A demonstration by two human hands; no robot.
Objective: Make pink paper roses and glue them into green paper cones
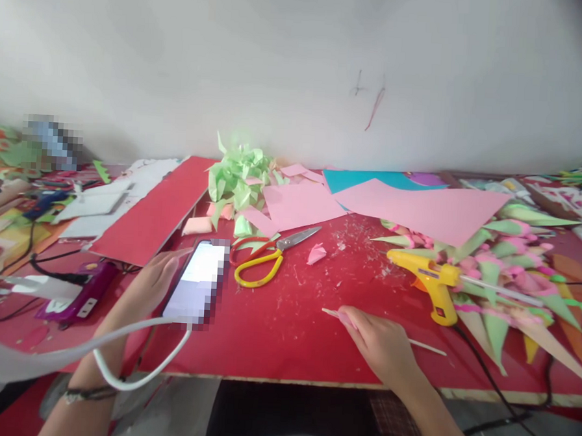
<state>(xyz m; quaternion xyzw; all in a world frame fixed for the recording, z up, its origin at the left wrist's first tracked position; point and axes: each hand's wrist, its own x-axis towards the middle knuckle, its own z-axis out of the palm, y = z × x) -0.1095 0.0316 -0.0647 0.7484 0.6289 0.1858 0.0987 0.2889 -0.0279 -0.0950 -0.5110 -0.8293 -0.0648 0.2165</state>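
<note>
My left hand point(147, 283) grips a phone point(197, 281) with a lit screen, held tilted above the red table point(294, 335); a white cable point(131, 372) loops from its lower end. My right hand point(379, 343) rests on the table near the front edge, fingers closed on a thin white stick point(425, 346) with a small pink piece at its left end. Yellow-handled scissors point(264, 255) lie beyond the phone. A small pink paper bit point(316, 253) sits beside the scissors. A yellow glue gun point(431, 277) lies to the right.
Pink paper sheets point(418, 208), a teal sheet point(371, 178) and crumpled green paper point(237, 176) lie at the back by the white wall. Green and pink paper cones point(512, 281) crowd the right side. A red board point(154, 214), a purple device point(82, 295) and cables fill the left.
</note>
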